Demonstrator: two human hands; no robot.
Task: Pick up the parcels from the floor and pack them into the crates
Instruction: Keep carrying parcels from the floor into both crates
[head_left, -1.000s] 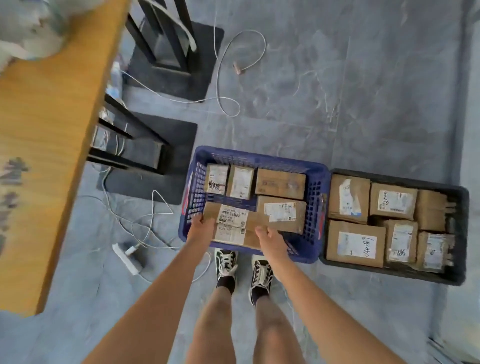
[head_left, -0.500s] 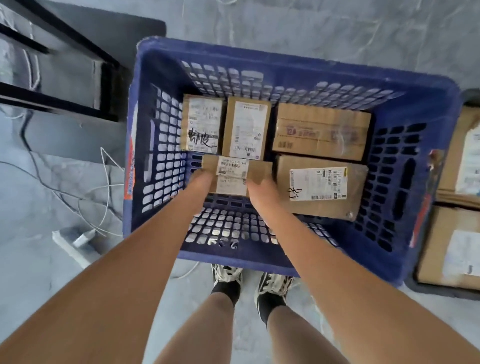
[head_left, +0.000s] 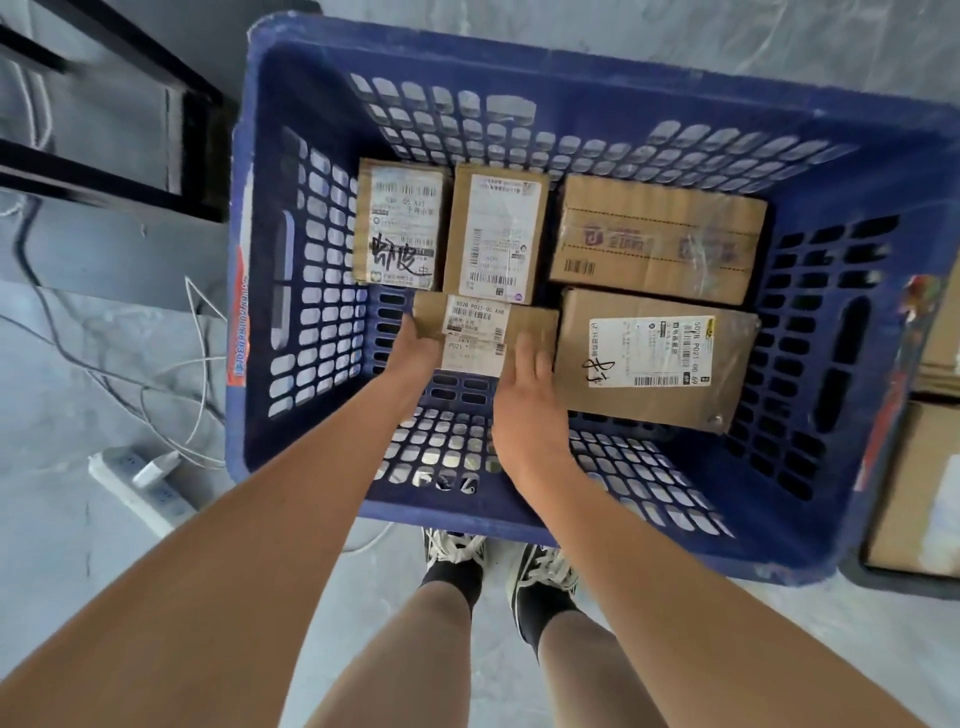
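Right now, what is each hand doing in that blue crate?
Left hand: holds the left end of the small parcel.
Right hand: fingers laid along the same parcel's right end, pressing it.

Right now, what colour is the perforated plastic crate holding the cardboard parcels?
Blue; the perforated plastic crate shows best in the head view.
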